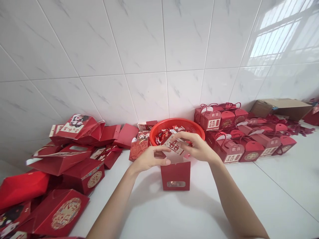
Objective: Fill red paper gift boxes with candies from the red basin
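A red gift box [175, 176] stands upright on the white counter in front of me, with a small clear window low on its front. Its top is unfolded, and a white flap [174, 146] with red double-happiness characters rises at the back. My left hand [153, 156] grips the box's upper left edge, thumb at the rim. With curled fingers, my right hand [195, 145] holds the flap from the right; its fingertips are partly hidden. Right behind the box is a red plastic basket [200, 132] with wrapped sweets [164, 134] in it.
Unfinished red boxes [82, 172] lie heaped along the left side. At the right, several closed gift boxes [229, 151] with cord handles stand in rows, some stacked. A cardboard box [284, 104] lies farther right by the tiled wall [147, 89].
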`<move>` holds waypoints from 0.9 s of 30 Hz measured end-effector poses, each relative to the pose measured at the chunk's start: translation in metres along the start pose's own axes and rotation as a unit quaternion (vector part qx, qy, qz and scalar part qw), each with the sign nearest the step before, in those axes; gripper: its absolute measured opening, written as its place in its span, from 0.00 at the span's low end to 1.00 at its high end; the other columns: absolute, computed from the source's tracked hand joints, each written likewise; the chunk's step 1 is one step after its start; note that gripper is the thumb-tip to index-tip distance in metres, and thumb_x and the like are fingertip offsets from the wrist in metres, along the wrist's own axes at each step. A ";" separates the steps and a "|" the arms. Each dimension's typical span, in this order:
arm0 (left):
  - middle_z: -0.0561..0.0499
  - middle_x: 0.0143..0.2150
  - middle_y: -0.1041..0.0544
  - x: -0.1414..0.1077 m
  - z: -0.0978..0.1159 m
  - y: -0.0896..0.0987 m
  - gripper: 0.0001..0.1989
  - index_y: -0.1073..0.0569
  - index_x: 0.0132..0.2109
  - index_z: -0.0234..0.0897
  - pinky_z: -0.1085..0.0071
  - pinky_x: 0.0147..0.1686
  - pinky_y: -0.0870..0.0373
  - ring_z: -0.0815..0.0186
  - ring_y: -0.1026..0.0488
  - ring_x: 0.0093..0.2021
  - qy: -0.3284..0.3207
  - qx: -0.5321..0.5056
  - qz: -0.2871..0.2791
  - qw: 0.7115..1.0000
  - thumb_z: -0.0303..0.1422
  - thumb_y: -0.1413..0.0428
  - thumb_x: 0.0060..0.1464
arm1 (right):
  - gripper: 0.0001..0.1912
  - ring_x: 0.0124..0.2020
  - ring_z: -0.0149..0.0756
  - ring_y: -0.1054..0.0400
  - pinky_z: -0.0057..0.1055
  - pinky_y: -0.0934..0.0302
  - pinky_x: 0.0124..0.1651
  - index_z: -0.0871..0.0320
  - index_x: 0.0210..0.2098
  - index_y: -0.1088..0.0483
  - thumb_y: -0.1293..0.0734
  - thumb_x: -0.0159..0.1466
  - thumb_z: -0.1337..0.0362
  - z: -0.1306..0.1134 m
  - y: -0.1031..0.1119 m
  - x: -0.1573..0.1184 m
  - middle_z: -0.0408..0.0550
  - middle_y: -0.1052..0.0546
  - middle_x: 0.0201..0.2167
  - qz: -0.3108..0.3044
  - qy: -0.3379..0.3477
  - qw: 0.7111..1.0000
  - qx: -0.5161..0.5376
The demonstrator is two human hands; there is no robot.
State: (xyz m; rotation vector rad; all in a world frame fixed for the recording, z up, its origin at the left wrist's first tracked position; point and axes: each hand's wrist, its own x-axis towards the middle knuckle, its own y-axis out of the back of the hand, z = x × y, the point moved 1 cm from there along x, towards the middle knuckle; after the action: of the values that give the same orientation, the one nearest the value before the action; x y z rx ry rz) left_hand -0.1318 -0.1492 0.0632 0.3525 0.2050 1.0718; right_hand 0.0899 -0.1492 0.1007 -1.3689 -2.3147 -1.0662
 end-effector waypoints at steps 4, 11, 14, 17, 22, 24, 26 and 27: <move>0.46 0.37 0.19 0.000 -0.002 0.000 0.26 0.20 0.49 0.35 0.62 0.42 0.26 0.56 0.23 0.41 0.006 -0.017 -0.023 1.000 0.41 0.31 0.43 | 0.16 0.42 0.36 0.29 0.30 0.37 0.41 0.55 0.44 0.29 0.41 0.62 0.75 0.005 -0.007 0.001 0.47 0.23 0.43 -0.010 -0.003 1.000 -0.029; 0.46 0.43 0.19 0.000 -0.002 0.001 0.34 0.25 0.58 0.39 0.63 0.43 0.26 0.58 0.23 0.42 0.004 -0.025 -0.021 0.999 0.38 0.30 0.42 | 0.18 0.29 0.32 0.37 0.26 0.48 0.31 0.56 0.34 0.31 0.42 0.55 0.82 0.000 -0.004 -0.004 0.42 0.26 0.30 -0.093 -0.062 0.976 -0.186; 0.46 0.45 0.19 0.000 0.000 -0.001 0.36 0.28 0.60 0.40 0.64 0.42 0.26 0.59 0.22 0.42 0.017 -0.060 -0.067 0.996 0.38 0.30 0.43 | 0.17 0.30 0.32 0.36 0.27 0.48 0.32 0.58 0.33 0.29 0.42 0.56 0.82 -0.005 -0.006 -0.006 0.44 0.26 0.29 -0.106 -0.054 0.969 -0.218; 0.46 0.45 0.19 0.000 0.000 -0.002 0.30 0.25 0.57 0.39 0.63 0.44 0.26 0.59 0.22 0.43 0.007 -0.080 -0.095 0.992 0.38 0.32 0.46 | 0.16 0.34 0.35 0.34 0.28 0.46 0.33 0.58 0.33 0.28 0.41 0.58 0.82 -0.010 -0.010 -0.007 0.47 0.25 0.33 -0.113 -0.051 0.966 -0.229; 0.44 0.50 0.20 0.003 -0.006 -0.002 0.33 0.26 0.58 0.40 0.61 0.49 0.27 0.56 0.23 0.49 0.016 -0.097 -0.072 0.993 0.37 0.31 0.44 | 0.07 0.41 0.37 0.32 0.29 0.42 0.37 0.57 0.30 0.29 0.34 0.63 0.74 -0.013 -0.010 -0.010 0.49 0.25 0.41 -0.133 -0.011 0.974 -0.185; 0.43 0.52 0.21 0.004 -0.010 -0.002 0.33 0.28 0.60 0.40 0.61 0.50 0.27 0.55 0.24 0.52 0.021 -0.083 -0.066 0.994 0.38 0.32 0.46 | 0.05 0.41 0.38 0.33 0.29 0.42 0.37 0.57 0.32 0.32 0.33 0.63 0.71 -0.013 -0.008 -0.010 0.49 0.25 0.41 -0.118 -0.020 0.975 -0.189; 0.44 0.49 0.20 0.004 -0.012 0.000 0.31 0.28 0.60 0.39 0.61 0.49 0.28 0.55 0.24 0.51 0.014 -0.047 -0.053 0.997 0.40 0.33 0.49 | 0.04 0.38 0.37 0.33 0.30 0.43 0.35 0.56 0.35 0.34 0.34 0.64 0.69 -0.012 -0.007 -0.009 0.48 0.26 0.37 -0.105 -0.053 0.971 -0.210; 0.45 0.48 0.20 0.004 -0.012 0.002 0.29 0.27 0.60 0.39 0.61 0.50 0.28 0.56 0.24 0.50 0.007 -0.032 -0.048 0.998 0.41 0.35 0.51 | 0.03 0.35 0.37 0.34 0.30 0.44 0.34 0.56 0.35 0.35 0.34 0.65 0.68 -0.010 -0.006 -0.008 0.46 0.26 0.35 -0.102 -0.072 0.968 -0.219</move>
State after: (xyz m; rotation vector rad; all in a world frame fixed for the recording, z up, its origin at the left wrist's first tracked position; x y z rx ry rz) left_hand -0.1354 -0.1429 0.0533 0.2750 0.1987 0.9847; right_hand 0.0874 -0.1636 0.1007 -1.4116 -2.4619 -1.6758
